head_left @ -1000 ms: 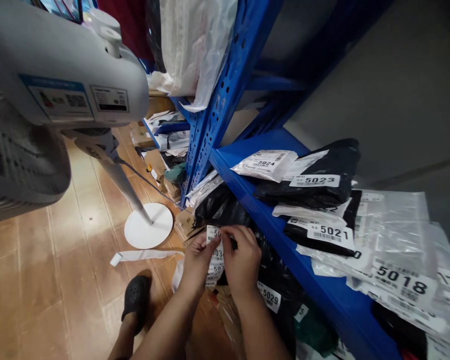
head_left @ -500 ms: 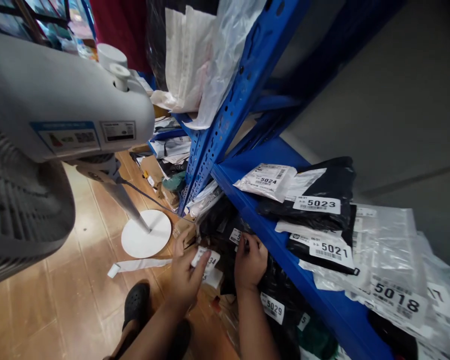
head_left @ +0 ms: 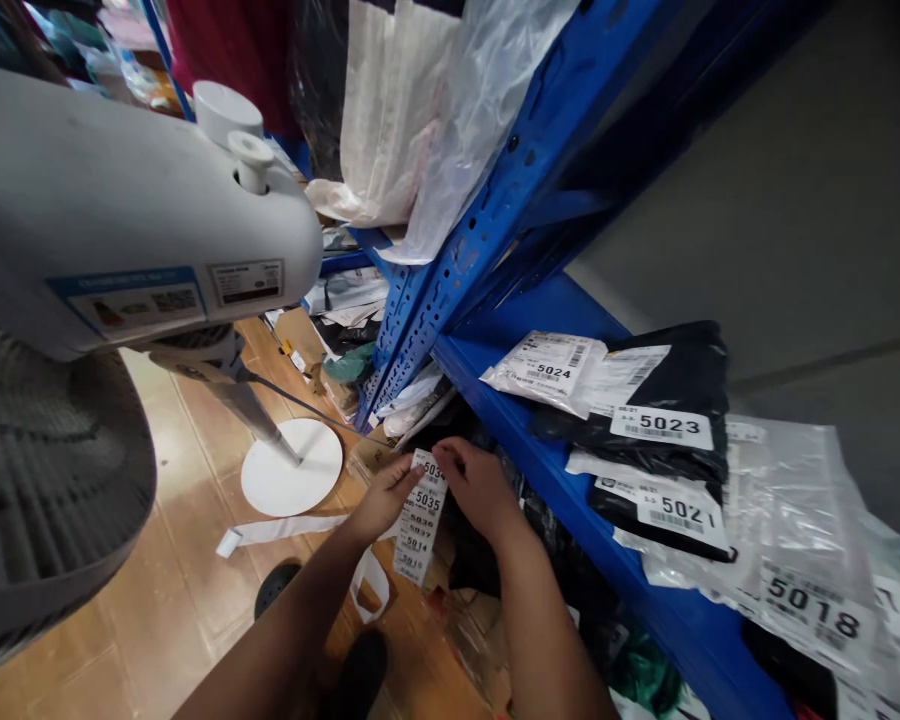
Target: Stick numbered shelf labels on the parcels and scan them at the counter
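Note:
A strip of white printed labels (head_left: 420, 525) hangs down between my hands, its top label reading 5034 and the one below it 5035. My left hand (head_left: 385, 495) is closed on the strip's upper left side, thumb across the top label. At the top right corner, the fingers of my right hand (head_left: 481, 490) pinch the label edge; whether that corner is lifted from its backing I cannot tell. Dark plastic-wrapped packages lie behind and beneath my right hand, partly hidden by the forearm.
A blue metal shelf (head_left: 540, 440) on the right bears bagged packages, including a black package (head_left: 675, 450) numbered 5023. On the left stands a white fan (head_left: 142, 190) with a round base (head_left: 270, 475). A paper strip (head_left: 292, 530) trails over the wooden floor.
My right hand has left the dark packages and come up to the label strip. In my left hand the strip has moved slightly upward and now hangs unfolded, with more numbers showing.

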`<state>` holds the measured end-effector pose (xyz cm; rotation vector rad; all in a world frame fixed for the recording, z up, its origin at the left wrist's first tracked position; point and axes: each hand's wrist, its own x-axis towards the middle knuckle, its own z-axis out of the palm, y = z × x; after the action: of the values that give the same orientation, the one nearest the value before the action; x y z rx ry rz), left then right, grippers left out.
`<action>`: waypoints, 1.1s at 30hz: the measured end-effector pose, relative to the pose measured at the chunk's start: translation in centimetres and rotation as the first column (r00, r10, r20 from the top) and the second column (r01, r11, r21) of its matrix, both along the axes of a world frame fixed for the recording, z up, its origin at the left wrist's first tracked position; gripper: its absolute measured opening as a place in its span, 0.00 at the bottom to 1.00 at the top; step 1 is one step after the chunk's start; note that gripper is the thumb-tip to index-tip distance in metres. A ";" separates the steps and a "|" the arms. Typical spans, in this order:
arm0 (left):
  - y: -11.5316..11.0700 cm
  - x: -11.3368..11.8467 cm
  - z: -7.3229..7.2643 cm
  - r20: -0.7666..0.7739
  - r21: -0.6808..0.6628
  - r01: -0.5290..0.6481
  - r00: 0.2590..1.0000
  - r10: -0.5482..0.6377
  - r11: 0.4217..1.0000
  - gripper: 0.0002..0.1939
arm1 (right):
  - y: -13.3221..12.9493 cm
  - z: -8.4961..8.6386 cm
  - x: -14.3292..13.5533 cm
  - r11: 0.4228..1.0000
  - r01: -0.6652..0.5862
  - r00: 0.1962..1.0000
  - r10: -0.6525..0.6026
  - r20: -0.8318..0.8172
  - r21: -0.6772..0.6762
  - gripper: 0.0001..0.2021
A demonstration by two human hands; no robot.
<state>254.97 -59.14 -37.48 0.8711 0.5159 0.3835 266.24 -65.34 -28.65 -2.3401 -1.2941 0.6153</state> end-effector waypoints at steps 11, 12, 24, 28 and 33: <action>-2.3 2.3 -1.9 -0.128 -0.243 -0.224 0.972 0.197 0.944 0.24 | 0.3 -0.4 -1.6 0.980 0.105 0.956 -0.052 0.290 -0.169 0.07; -2.6 2.4 -1.9 -0.142 -0.268 -0.237 0.968 0.205 0.934 0.25 | 0.2 -0.5 -1.7 0.975 0.107 0.944 -0.037 0.328 -0.197 0.07; -5.2 1.4 -2.6 -0.279 -0.292 -0.086 0.960 0.001 0.953 0.28 | -0.7 -0.7 -1.1 0.891 0.036 0.881 0.185 0.435 -0.452 0.10; -3.6 -2.1 -2.6 -0.280 -0.121 -0.048 0.960 0.013 0.991 0.22 | 0.4 0.1 -2.0 0.897 0.083 0.822 0.185 0.539 -0.434 0.16; 0.1 -3.9 -2.8 -0.182 0.119 -0.207 0.957 0.226 0.971 0.19 | 3.9 -0.2 -2.1 0.868 -0.368 0.744 0.491 0.454 -0.334 0.16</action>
<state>251.08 -59.02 -40.32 0.9557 0.7829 0.5307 264.14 -61.48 -28.89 -2.4976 -2.1695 0.2439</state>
